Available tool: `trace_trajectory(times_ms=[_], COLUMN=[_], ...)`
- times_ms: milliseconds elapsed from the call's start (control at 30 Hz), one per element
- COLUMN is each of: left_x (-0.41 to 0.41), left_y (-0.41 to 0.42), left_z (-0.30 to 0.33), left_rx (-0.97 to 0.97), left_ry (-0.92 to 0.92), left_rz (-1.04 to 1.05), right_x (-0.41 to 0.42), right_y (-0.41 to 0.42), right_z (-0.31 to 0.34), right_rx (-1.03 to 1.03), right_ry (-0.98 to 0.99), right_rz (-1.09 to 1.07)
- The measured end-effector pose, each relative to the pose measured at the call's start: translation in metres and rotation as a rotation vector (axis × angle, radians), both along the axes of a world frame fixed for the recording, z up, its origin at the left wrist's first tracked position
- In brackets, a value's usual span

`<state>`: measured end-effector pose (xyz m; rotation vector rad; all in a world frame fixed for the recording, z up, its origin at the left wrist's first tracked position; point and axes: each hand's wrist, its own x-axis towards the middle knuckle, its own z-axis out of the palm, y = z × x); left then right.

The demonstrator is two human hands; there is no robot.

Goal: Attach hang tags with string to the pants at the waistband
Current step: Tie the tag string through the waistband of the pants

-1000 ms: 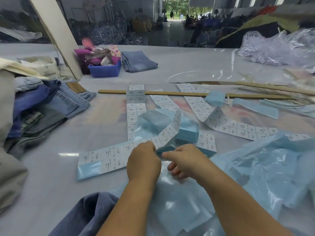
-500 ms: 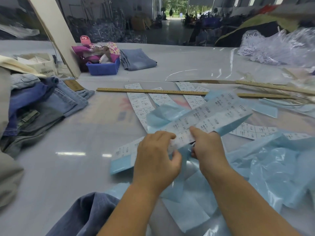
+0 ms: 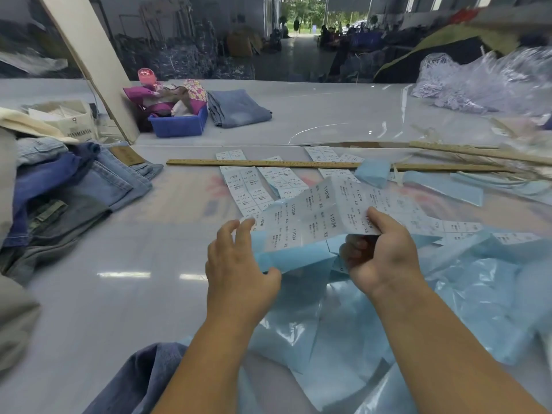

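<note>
Label strip (image 3: 325,216), white stickers printed 1103# XS on blue backing, held up off the table (image 3: 119,309) in front of the person, slanting up to the right. Right hand (image 3: 379,255) grips its right end: thumb on top of the printed face, other fingers curled under the strip. Left hand (image 3: 239,264) at the strip's lower left end, fingers fairly straight and spread along the left edge, thumb out under the blue backing; touching the strip, real pinch can't be made out.

More label strips (image 3: 254,189) flat on the table just beyond, partly under a wooden ruler (image 3: 298,164) lying left-right. Crumpled blue backing paper (image 3: 463,294) piled near and right of the hands. Denim pants (image 3: 143,380) at near edge, under the left forearm. Jeans stack (image 3: 74,186) at far left. Blue bin (image 3: 179,125) with pink fabric, far left of centre, folded jeans (image 3: 239,109) just beside it on the right. Clear plastic bags (image 3: 493,82) far right.
</note>
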<state>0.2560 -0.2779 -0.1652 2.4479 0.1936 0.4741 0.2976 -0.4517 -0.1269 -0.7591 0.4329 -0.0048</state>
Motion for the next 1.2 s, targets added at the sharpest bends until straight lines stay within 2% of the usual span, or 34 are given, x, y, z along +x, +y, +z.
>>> trace_trajectory(times_ms=[67, 100, 233, 300, 367, 467, 567, 667, 800, 1000, 1133, 1200], left_x=[0.001, 0.002, 0.001, 0.000, -0.003, -0.009, -0.013, -0.014, -0.013, -0.009, -0.008, -0.008], left_y=[-0.001, -0.002, -0.002, -0.004, -0.006, -0.016, -0.025, -0.026, -0.020, -0.013, -0.011, -0.009], left_z=[-0.001, 0.000, 0.004, 0.005, 0.007, 0.011, 0.014, 0.016, 0.019, 0.016, 0.016, 0.016], left_rx=[0.049, 0.051, 0.021, 0.038, 0.062, 0.124, 0.159, 0.104, -0.103, -0.220, -0.152, -0.094], left_ry=[0.082, 0.064, -0.204, -0.278, -0.334, -0.424, -0.488, -0.438, -0.319, -0.293, -0.309, -0.297], left_rz=[-0.042, -0.022, 0.080, 0.062, 0.042, 0.004, -0.028, -0.086, -0.216, -0.247, -0.228, -0.212], right_x=[0.000, 0.000, 0.000, -0.003, -0.006, -0.011, -0.016, -0.015, -0.014, -0.013, -0.012, -0.013], right_y=[-0.002, -0.002, -0.002, -0.001, 0.003, 0.013, 0.027, 0.030, 0.024, 0.021, 0.018, 0.019], right_z=[0.000, 0.000, 0.000, 0.000, 0.000, -0.001, -0.007, -0.012, -0.011, -0.011, -0.014, -0.013], right_rx=[0.075, 0.106, 0.110, 0.106, 0.074, -0.205, -0.477, -0.466, -0.406, -0.534, -0.680, -0.684], right_ry=[-0.009, -0.016, -0.036, -0.042, -0.127, -0.303, -0.371, -0.352, -0.394, -0.385, -0.394, -0.420], right_rz=[0.057, 0.087, 0.176, 0.190, 0.273, 0.492, 0.558, 0.536, 0.573, 0.558, 0.585, 0.653])
